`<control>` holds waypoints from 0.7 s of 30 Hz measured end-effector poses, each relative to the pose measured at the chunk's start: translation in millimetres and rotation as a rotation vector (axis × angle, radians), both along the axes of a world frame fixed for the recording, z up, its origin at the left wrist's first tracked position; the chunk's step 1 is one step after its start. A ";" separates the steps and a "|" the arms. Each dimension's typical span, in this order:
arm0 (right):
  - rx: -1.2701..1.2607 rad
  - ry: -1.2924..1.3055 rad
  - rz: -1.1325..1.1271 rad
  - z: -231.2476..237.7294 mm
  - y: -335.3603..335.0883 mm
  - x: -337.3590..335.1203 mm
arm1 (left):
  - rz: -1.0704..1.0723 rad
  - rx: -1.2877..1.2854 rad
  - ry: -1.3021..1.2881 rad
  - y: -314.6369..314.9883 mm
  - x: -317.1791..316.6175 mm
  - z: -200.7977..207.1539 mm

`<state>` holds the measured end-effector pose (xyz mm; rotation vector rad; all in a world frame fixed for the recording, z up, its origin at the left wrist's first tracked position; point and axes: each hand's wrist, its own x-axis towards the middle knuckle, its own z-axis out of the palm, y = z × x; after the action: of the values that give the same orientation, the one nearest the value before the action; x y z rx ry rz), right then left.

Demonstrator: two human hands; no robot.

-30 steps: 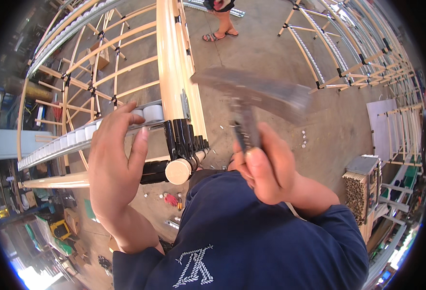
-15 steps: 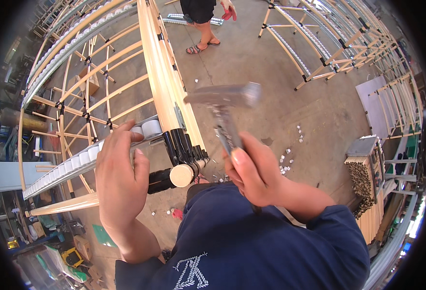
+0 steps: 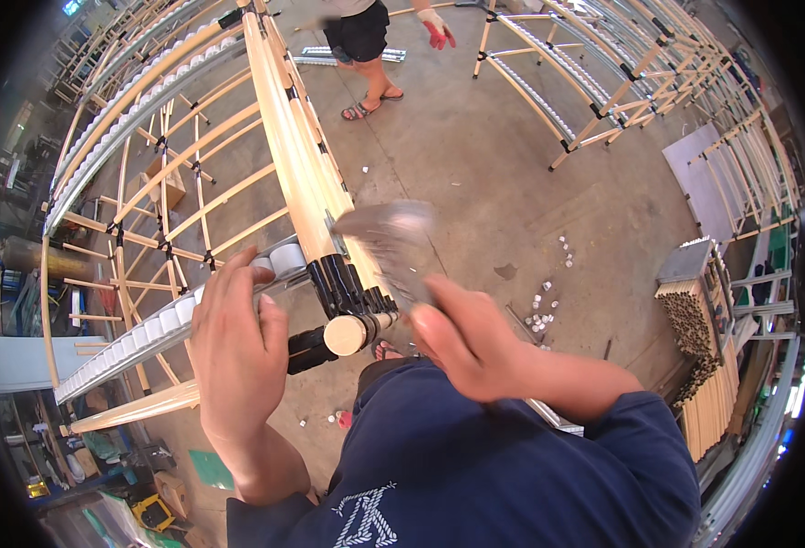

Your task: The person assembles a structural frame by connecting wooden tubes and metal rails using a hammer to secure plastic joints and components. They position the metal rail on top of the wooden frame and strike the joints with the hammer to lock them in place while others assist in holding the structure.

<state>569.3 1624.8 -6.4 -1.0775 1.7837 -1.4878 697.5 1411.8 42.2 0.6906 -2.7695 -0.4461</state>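
My right hand [image 3: 471,342] is closed round a hammer [image 3: 389,239], its head blurred by motion. The hammer is just right of the beige pipes [image 3: 277,137] and above the black joints [image 3: 336,285] at the rack's near corner. A round beige end cap [image 3: 344,336] faces me below these joints. On the left, my left hand [image 3: 242,356] grips a metal roller track [image 3: 151,331] with white rollers, fingers bent over it and thumb on the nearer side. The track's end meets the pipes by the joints; whether hammer and metal touch is unclear.
Another person [image 3: 361,41] with a red-and-white glove stands beyond the rack. More pipe racks [image 3: 594,82] stand at the far right. A stack of beige pipes [image 3: 694,338] lies at right. Loose white rollers [image 3: 539,320] are scattered on the floor.
The hammer has swung down and a little left, toward the joints. My left hand stays on the track. The view has shifted slightly, and more of the other person shows.
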 end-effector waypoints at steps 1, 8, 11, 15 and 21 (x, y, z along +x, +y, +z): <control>0.137 -0.071 -0.026 -4.7 -2.2 -1.6 | 0.017 0.029 -0.004 0.3 -0.3 1.2; -0.262 -0.019 0.009 9.1 5.8 -2.6 | -0.009 -0.012 -0.009 -1.3 0.0 -0.8; 0.078 -0.193 -0.012 -5.8 -3.4 -4.3 | 0.000 -0.004 0.000 -1.0 1.1 -0.5; -0.184 -0.043 0.007 5.2 6.3 -6.9 | -0.003 -0.025 0.031 -2.3 2.8 -5.0; 0.042 -0.105 0.003 -16.4 3.5 -10.8 | -0.008 -0.022 0.013 1.0 -0.7 -3.1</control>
<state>558.5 1628.2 -22.8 -0.9634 1.7328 -1.4707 696.8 1412.8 39.1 0.6699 -2.7613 -0.4196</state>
